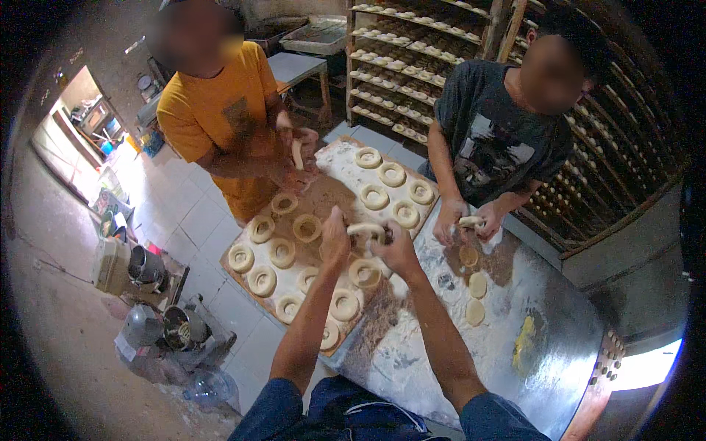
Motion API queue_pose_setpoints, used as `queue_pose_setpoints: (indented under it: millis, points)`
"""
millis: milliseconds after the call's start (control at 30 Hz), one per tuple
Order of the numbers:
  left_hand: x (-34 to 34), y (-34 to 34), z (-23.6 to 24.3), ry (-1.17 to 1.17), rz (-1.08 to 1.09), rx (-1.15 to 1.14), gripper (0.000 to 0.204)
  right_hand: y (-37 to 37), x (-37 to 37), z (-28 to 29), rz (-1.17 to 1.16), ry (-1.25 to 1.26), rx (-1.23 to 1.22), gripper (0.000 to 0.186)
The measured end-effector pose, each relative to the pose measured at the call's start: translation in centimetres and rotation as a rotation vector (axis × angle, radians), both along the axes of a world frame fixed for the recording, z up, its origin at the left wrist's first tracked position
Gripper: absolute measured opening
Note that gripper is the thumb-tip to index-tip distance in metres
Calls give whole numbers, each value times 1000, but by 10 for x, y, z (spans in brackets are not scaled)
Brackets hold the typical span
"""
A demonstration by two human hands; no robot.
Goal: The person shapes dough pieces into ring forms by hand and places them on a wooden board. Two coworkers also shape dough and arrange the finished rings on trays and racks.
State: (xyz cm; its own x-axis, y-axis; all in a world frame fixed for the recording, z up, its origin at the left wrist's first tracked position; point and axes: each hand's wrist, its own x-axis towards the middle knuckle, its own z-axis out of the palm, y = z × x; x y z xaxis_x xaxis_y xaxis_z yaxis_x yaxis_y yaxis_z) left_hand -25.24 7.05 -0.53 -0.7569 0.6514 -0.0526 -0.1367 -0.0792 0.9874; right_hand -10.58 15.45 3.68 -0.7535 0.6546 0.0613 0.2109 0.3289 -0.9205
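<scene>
Between my two hands I hold a pale dough ring [365, 231] above a floured board [340, 187]. My left hand [335, 237] grips the ring's left side, and my right hand [397, 248] has its right side. Below and around them, shaped dough rings lie on the board, among them one dough ring [365, 273] just under my hands and another dough ring [307, 228] to the left. A small piece of dough [398, 285] sits beneath my right wrist, partly hidden by it.
Across the board, a person in an orange shirt [224, 110] handles dough. At right, another person [489, 132] shapes a ring over the floured metal table [559, 323], near flat dough pieces [476, 298]. Racks [419, 66] of dough stand behind. A mixer [158, 331] is at lower left.
</scene>
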Motion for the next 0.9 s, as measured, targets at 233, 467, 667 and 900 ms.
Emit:
queue_pose_setpoints:
  millis: [233,467,667,900]
  points:
    - [-73,76,-93,1143,-180,-634,24,20,28,-87,-336,-173,185,63]
    - [-78,63,-77,972,-188,-493,24,48,209,-124,-883,-585,715,49]
    - [55,36,-36,734,-43,-147,26,80,278,-100,-607,-719,503,33]
    - [245,19,-14,74,-590,-33,26,19,284,-54,-534,120,-183,27]
